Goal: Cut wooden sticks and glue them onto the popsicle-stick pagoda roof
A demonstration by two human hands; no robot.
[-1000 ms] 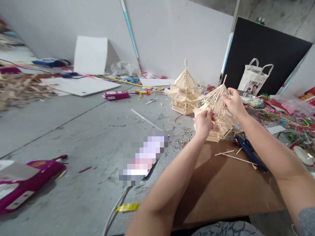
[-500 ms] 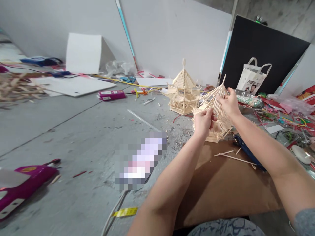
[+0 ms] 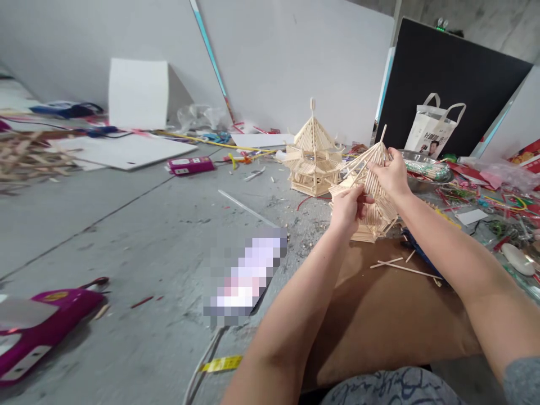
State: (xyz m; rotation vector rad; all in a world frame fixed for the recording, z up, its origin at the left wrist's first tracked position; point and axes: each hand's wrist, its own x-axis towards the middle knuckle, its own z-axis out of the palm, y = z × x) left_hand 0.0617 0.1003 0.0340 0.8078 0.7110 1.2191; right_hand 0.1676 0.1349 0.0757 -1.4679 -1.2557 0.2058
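A pavilion model built of thin wooden sticks (image 3: 375, 216) stands at the front edge of a brown cardboard sheet (image 3: 371, 320). My left hand (image 3: 349, 207) is closed at the lower left edge of its pointed roof, fingertips pinched together. Higher up, my right hand (image 3: 394, 173) grips the roof's right side, thumb on the front sticks and fingers behind. One stick rises from the roof's peak. Left of it sits a second, similar stick pavilion (image 3: 314, 160), untouched. Several loose sticks (image 3: 407, 267) lie on the cardboard beside a dark blue tool (image 3: 415, 244), partly hidden by my right forearm.
A pixelated slab (image 3: 248, 275) with a cable lies on the grey floor, left of my arm. Purple power strips (image 3: 46, 326) sit at the left. Behind my right hand are a metal bowl (image 3: 428, 179) and a white bag (image 3: 434, 132); clutter covers the right side.
Both hands keep their places on the model's roof, with only slight finger shifts. The whole view has moved a little.
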